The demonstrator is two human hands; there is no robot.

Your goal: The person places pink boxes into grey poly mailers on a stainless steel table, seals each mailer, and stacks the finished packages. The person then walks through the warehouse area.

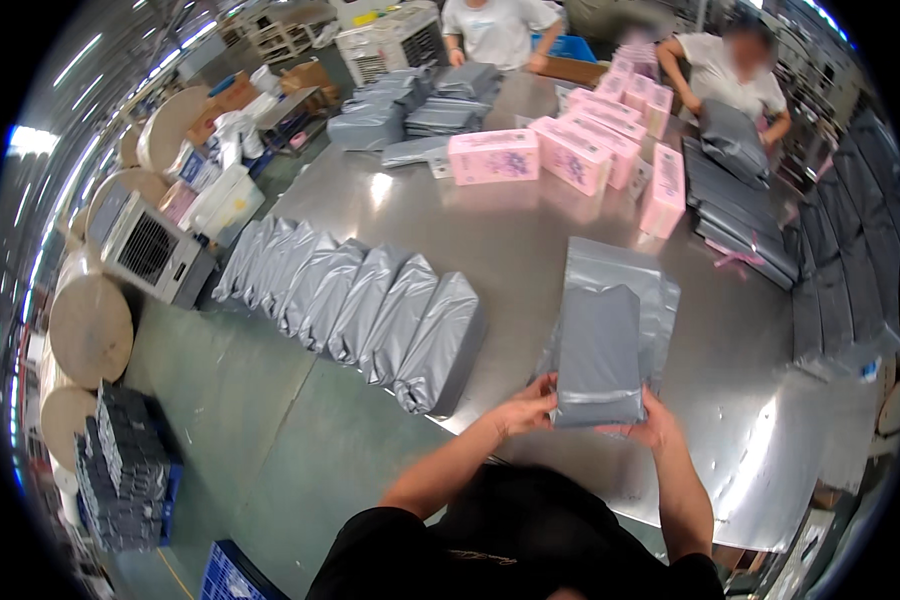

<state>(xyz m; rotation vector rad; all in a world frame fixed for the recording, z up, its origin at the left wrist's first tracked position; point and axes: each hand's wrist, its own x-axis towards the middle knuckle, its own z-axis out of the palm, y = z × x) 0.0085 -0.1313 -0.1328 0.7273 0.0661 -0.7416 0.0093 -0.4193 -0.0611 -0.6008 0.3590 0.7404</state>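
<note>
Near table edge, both hands (590, 415) grip grey package (598, 352).

both hands (526, 408) (654, 424) grip a grey packed mailer bag (598, 355) over the steel table (490, 230).

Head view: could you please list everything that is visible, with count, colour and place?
Packed bag: one, grey, near table edge, held by both hands.
Empty bags: a small stack, light grey, under the packed bag.
Row of packed bags: about nine, grey, along the left table edge.
Boxes: about ten, pink, far middle of the table.
Table: one, shiny steel.
Fan unit: one, white, floor at left.
Co-workers: two, light shirts, far end.
Left hand: grip on the bag's lower left.
Right hand: grip on its lower right.
</note>
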